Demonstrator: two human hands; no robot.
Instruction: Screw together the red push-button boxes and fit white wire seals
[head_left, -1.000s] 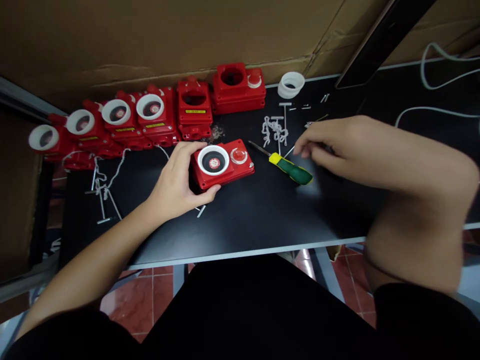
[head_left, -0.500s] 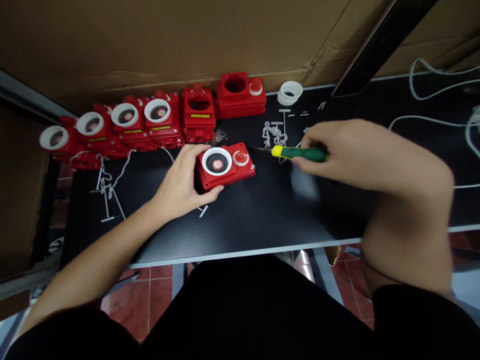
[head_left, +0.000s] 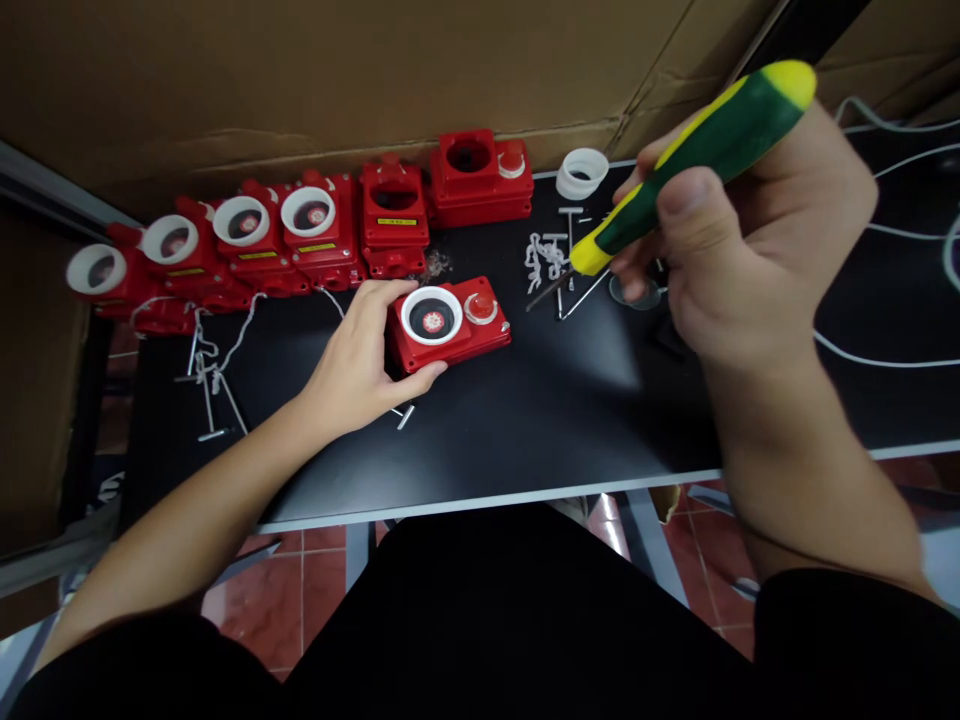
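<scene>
My left hand grips the left end of a red box, thumb in front and fingers behind. On the box's top are a white ring around a dark round window and a small red dome. Raised to the right, my right hand is closed around the green and yellow handle of a screwdriver. The screwdriver's shaft slants down left, and its tip is apart from the box, to its right.
Several similar red boxes line the cardboard wall at the back left. White rings stand behind the tangled chain and metal T-shaped rods. More rods lie at left, and white cables at right.
My right hand has lifted and turned, tilting the screwdriver from nearly level to steep, handle end up. Its tip has moved slightly right, away from the box. The left hand still holds the box.
</scene>
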